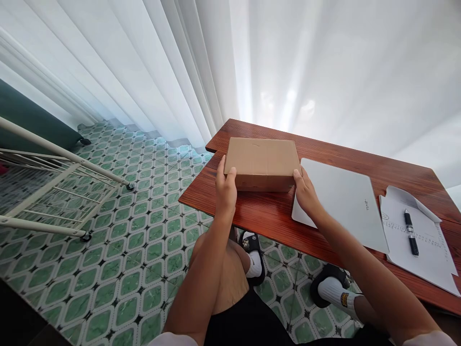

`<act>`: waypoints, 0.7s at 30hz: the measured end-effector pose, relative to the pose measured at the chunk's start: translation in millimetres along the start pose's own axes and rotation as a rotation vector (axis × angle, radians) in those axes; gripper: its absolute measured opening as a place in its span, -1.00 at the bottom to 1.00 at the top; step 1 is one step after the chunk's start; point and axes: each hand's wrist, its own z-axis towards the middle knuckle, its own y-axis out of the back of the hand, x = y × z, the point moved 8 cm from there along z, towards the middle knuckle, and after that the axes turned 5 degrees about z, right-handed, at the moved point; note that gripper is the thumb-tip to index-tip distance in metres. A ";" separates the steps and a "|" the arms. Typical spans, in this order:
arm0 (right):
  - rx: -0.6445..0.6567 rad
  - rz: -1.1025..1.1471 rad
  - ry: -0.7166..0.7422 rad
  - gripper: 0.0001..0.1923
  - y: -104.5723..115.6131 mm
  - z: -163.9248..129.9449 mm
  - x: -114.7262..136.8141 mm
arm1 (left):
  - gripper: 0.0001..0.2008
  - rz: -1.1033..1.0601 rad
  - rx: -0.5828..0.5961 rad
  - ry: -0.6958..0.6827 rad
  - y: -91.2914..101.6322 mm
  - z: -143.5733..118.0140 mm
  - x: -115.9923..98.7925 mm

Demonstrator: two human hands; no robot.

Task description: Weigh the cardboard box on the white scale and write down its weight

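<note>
Above green patterned floor tiles (118, 250), the left hand (225, 190) and right hand (306, 192) clamp a closed cardboard box (262, 161) on the reddish wooden tabletop (266, 211); right of them lie what looks like a laptop (345, 202), papers (425, 250), a pen (410, 232), against white curtains (252, 62).

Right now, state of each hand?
Left hand: closed on the left end of the cardboard box.
Right hand: closed on the box's right end.

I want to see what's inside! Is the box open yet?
Not yet. The cardboard box already sits on the table, beside the closed laptop. The left hand and right hand grip its two near corners. Its top flaps look shut, so opening is left.
</note>
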 end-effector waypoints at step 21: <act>0.125 0.069 0.160 -0.28 8.2 -6.4 16.4 | -0.44 -0.025 -0.079 -0.222 -3.7 -10.4 -23.7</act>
